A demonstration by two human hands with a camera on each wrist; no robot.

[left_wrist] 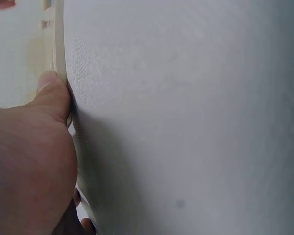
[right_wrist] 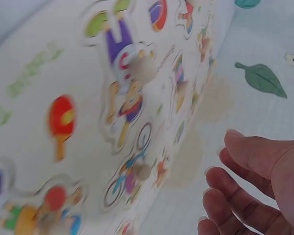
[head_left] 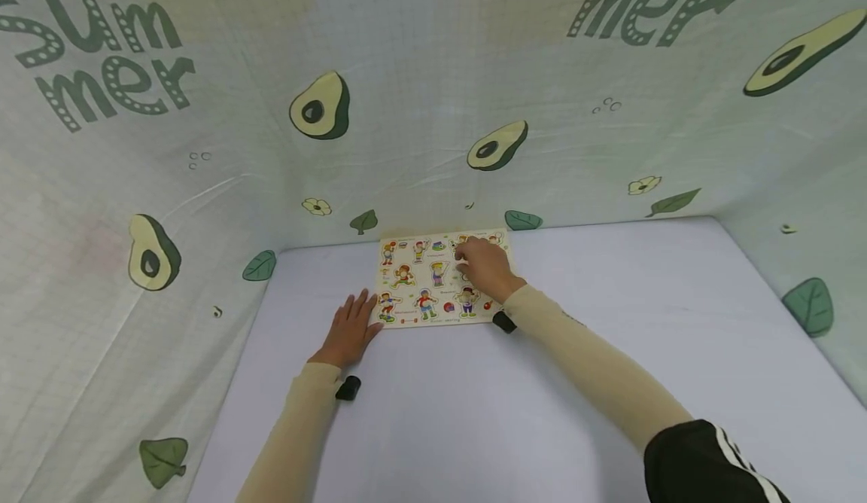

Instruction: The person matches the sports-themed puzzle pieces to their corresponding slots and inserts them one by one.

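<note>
A pale wooden peg puzzle board (head_left: 474,318) with colourful sports figures lies against the far edge of the table. Pieces with round knobs sit in it, among them a bicycle piece (right_wrist: 126,180) and a figure in purple trousers (right_wrist: 122,63). My left hand (head_left: 348,332) lies at the board's lower left corner, fingers extended; its thumb (left_wrist: 53,95) touches the board's edge in the left wrist view. Over the board's right side hovers my right hand (head_left: 486,266), fingers loosely bent and nothing between them. It hides some of the figures from the head view.
The white table (head_left: 433,413) stretches toward me and to both sides. Behind the board rises a pale cloth (head_left: 406,149) printed with avocados and leaves. Each wrist carries a small black camera, one by the left wrist (head_left: 348,388).
</note>
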